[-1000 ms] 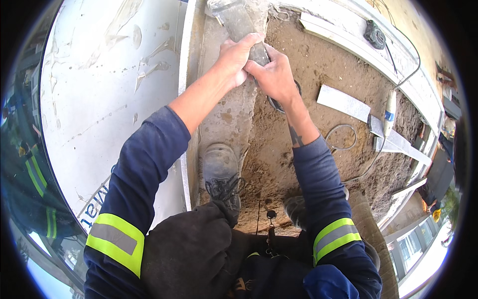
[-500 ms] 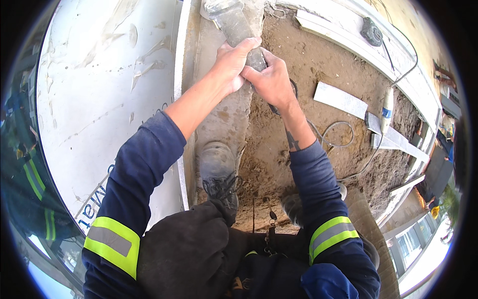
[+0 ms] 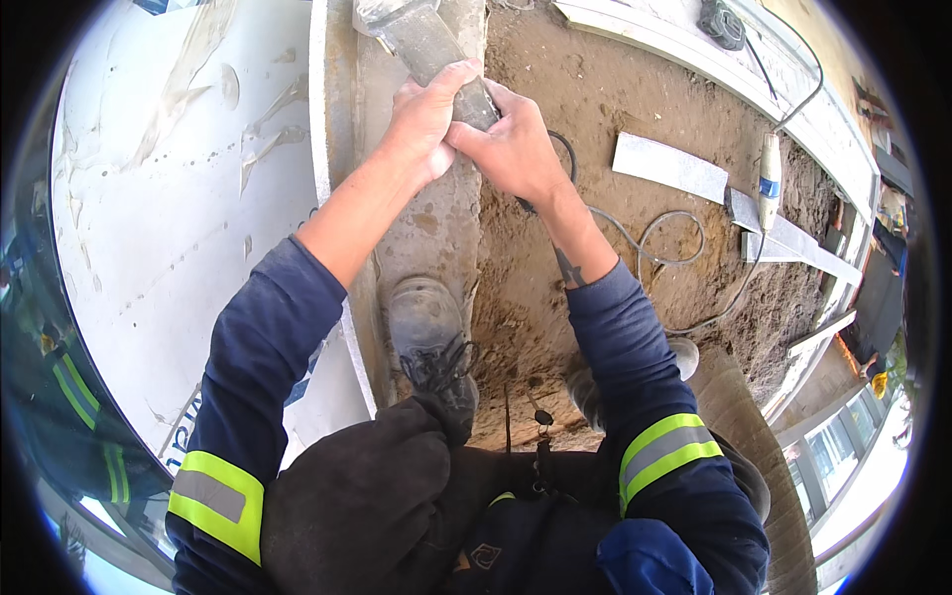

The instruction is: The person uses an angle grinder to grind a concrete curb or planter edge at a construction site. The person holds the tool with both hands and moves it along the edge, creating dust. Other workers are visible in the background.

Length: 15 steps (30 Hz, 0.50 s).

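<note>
My left hand [image 3: 424, 111] and my right hand [image 3: 511, 142] are closed together around the grey, dust-covered body of a power tool [image 3: 432, 48], which looks like an angle grinder. Its pale front end lies at the top edge of the view, over a narrow concrete strip [image 3: 421, 223]. What its tip touches cannot be made out. The left hand grips farther forward, and the right holds the rear end. A dark cable passes close to my right wrist. My dusty boot [image 3: 424, 315] stands on the same strip.
A large white panel [image 3: 149, 248] with loose film stands along the left. Bare soil [image 3: 555, 288] lies right of the strip, with pale offcuts [image 3: 669, 167], a looped cable [image 3: 679, 260] and a white cylindrical piece with a blue band [image 3: 770, 178]. A dark cable coil [image 3: 722, 25] rests on a white ledge.
The whole view has shifted, so hands, tool and surroundings appear farther left and slightly higher near the top. Both hands keep the same hold on the tool.
</note>
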Each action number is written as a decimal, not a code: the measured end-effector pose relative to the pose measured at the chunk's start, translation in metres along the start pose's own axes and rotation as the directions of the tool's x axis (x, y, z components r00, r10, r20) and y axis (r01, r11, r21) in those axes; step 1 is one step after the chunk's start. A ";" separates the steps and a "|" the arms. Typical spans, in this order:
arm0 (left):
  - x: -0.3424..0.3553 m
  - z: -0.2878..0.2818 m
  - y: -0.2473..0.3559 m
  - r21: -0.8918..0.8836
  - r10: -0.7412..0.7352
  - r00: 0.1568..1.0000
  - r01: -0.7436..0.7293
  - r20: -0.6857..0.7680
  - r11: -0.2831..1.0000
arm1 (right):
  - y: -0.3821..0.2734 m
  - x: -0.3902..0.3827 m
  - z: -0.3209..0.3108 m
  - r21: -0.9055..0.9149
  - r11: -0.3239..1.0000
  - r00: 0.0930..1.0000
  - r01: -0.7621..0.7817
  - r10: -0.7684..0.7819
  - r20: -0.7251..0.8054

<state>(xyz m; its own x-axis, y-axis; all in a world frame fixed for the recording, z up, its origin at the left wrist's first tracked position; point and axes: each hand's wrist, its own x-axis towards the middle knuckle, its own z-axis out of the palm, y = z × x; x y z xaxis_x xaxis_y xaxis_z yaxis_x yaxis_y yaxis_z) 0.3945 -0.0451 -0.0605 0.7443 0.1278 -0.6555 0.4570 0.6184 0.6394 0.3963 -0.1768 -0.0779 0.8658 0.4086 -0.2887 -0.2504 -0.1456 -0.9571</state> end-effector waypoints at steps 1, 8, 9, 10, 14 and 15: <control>0.003 0.000 0.002 -0.005 0.000 1.000 0.000 0.007 1.000 | -0.001 0.003 0.000 0.006 1.000 1.000 0.012 -0.012 -0.001; 0.018 -0.005 0.009 -0.039 0.013 1.000 -0.012 0.028 0.999 | -0.011 0.015 -0.001 -0.028 0.999 1.000 -0.020 0.020 -0.004; 0.020 -0.005 0.010 -0.036 0.011 1.000 -0.010 0.027 0.999 | -0.013 0.016 -0.001 -0.054 0.998 1.000 -0.014 0.014 -0.002; 0.021 -0.004 0.013 -0.035 0.010 1.000 -0.009 0.025 0.999 | -0.016 0.017 -0.001 -0.080 0.997 1.000 -0.008 0.008 0.001; 0.027 -0.004 0.019 -0.013 -0.017 0.999 0.017 0.027 1.000 | -0.018 0.025 -0.001 -0.104 0.995 1.000 -0.007 0.008 0.010; 0.036 -0.008 0.019 -0.041 -0.015 0.999 0.017 0.038 0.999 | -0.017 0.027 -0.001 -0.112 0.994 1.000 -0.011 0.012 0.008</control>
<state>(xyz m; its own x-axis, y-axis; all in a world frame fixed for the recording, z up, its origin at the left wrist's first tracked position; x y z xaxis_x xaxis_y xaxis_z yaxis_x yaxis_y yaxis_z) 0.4254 -0.0226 -0.0752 0.7554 0.0886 -0.6493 0.4491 0.6516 0.6113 0.4248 -0.1645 -0.0691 0.8594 0.4137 -0.3003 -0.2101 -0.2499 -0.9452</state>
